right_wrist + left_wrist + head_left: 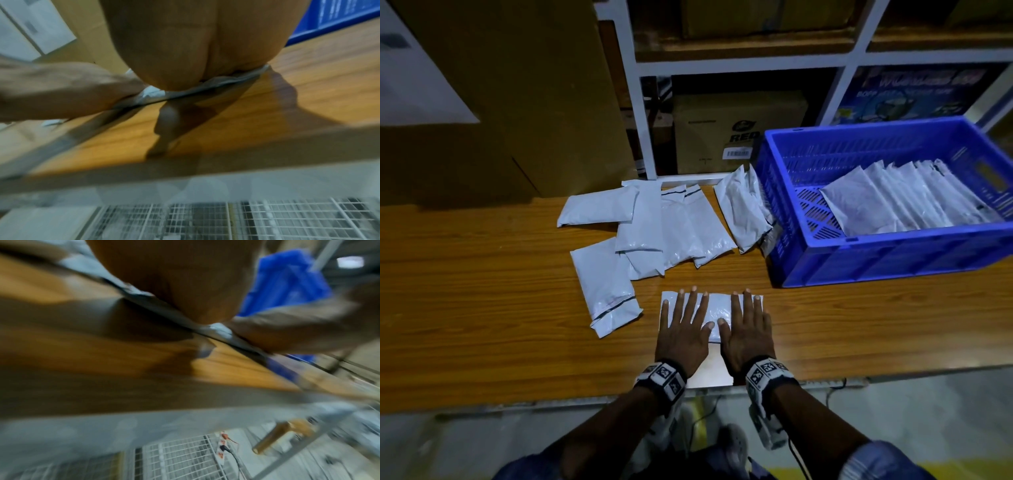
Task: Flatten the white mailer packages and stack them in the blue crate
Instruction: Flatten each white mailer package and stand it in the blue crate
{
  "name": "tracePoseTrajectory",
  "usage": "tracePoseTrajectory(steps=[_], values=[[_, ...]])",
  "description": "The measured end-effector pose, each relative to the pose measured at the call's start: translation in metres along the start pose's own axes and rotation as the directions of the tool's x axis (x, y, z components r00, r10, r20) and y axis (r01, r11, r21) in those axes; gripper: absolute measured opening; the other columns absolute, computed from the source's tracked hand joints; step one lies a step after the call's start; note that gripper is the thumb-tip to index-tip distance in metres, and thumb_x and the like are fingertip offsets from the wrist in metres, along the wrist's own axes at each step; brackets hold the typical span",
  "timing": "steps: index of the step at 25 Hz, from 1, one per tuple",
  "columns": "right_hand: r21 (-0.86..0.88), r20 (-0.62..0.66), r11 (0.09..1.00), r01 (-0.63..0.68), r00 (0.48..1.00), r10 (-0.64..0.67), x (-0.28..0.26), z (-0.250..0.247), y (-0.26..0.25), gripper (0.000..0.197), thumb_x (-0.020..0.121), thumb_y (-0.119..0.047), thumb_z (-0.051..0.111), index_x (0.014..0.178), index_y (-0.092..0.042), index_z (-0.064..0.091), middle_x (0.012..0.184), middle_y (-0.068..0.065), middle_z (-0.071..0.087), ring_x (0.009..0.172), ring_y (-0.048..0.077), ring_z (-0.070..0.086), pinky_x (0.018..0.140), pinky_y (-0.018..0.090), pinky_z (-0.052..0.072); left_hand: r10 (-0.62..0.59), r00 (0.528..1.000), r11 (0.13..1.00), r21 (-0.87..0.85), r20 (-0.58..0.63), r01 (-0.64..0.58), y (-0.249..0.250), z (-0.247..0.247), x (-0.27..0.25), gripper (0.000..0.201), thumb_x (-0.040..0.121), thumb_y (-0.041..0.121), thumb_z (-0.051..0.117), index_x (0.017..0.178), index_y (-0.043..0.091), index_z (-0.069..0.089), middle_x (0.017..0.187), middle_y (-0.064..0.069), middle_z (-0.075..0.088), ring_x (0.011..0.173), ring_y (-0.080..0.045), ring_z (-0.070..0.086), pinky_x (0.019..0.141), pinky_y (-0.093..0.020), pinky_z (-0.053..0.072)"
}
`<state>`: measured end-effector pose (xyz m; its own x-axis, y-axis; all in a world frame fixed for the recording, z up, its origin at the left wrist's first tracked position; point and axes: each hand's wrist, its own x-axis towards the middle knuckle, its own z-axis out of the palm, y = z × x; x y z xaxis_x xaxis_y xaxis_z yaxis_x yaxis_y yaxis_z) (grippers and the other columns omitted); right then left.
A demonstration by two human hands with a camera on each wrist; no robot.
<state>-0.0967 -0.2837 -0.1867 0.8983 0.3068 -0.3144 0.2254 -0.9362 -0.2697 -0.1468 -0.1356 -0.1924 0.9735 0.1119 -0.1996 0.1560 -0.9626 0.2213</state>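
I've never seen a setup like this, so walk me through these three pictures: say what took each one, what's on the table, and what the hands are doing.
No machine here: a person wears three cameras. The big picture comes from the head and looks down at a wooden table. The two blurred pictures come from cameras strapped to the wrists and look along each palm.

The left hand and right hand lie flat, fingers straight, pressing one white mailer against the table. Nothing is gripped.

More unflattened mailers lie in a loose pile behind. At right stands a blue crate that holds a row of flattened mailers.
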Motion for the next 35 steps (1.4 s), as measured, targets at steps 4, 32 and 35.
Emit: tracePoseTrajectory(steps=[4,32,35], values=[[0.034,0.049,0.999,0.032,0.998,-0.034,0.001,-0.002,0.004,0.066,0.099,-0.053,0.006,0.155,-0.025,-0.016,0.158,0.002,-0.032,0.146,0.023,-0.027,0.12,0.046,-0.008,0.001,1.0,0.999,-0.045,0.003,-0.001,0.006,0.006,-0.005,0.063,0.103,0.05,0.001,0.161,0.024,0.007,0.168,0.003,0.001,0.154,-0.019,-0.007,0.121,-0.047,-0.001],[0.085,0.071,0.968,0.238,0.967,-0.244,0.011,0.0,-0.007,0.06,0.102,-0.045,0.012,0.155,-0.029,-0.011,0.158,-0.01,-0.027,0.144,0.011,-0.031,0.117,0.037,-0.019,-0.039,0.999,0.993,-0.114,-0.029,0.035,0.0,0.007,-0.005,0.06,0.1,0.053,-0.005,0.158,0.038,-0.005,0.164,0.01,-0.018,0.152,-0.018,-0.021,0.124,-0.047,-0.001],[0.226,0.091,0.947,0.23,0.963,-0.255,0.013,-0.008,-0.003,0.062,0.103,-0.035,0.027,0.157,-0.028,-0.001,0.159,-0.014,-0.019,0.147,0.01,-0.023,0.119,0.035,-0.015,-0.019,1.0,0.989,-0.145,-0.017,0.016,-0.002,0.009,-0.002,0.065,0.094,0.063,-0.013,0.155,0.042,-0.008,0.162,0.013,-0.02,0.152,-0.017,-0.021,0.124,-0.046,-0.004]])
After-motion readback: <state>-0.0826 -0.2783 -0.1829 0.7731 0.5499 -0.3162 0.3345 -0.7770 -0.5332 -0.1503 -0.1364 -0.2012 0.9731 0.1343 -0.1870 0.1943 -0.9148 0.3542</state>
